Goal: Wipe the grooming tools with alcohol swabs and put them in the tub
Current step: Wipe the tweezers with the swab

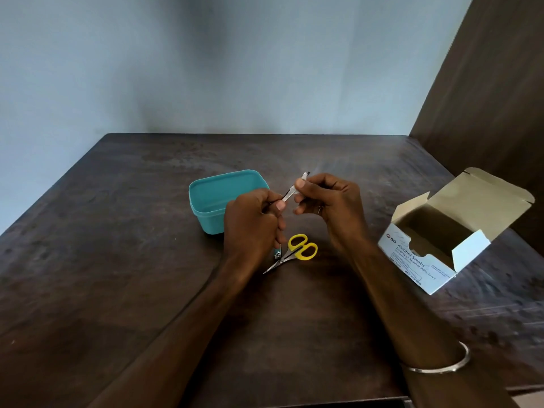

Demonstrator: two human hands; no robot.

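Note:
A slim metal grooming tool [288,194] is held slanted above the table, just right of the teal tub [206,213]. My left hand [253,225] grips its lower end. My right hand [329,201] pinches its upper part; a small white and dark bit sticks out past the fingertips, and I cannot tell whether a swab is wrapped there. The tub looks empty inside. Yellow-handled scissors [300,248] lie shut on the table below my hands, and a small nail clipper [277,254] rests against their blades, partly hidden by my left hand.
An opened white box of alcohol swabs [418,260] stands at the right, flap up, near the table's right edge. A dark wooden panel [485,98] rises behind it. The dark wooden table [117,260] meets a pale wall at the back. A metal bangle [441,368] circles my right wrist.

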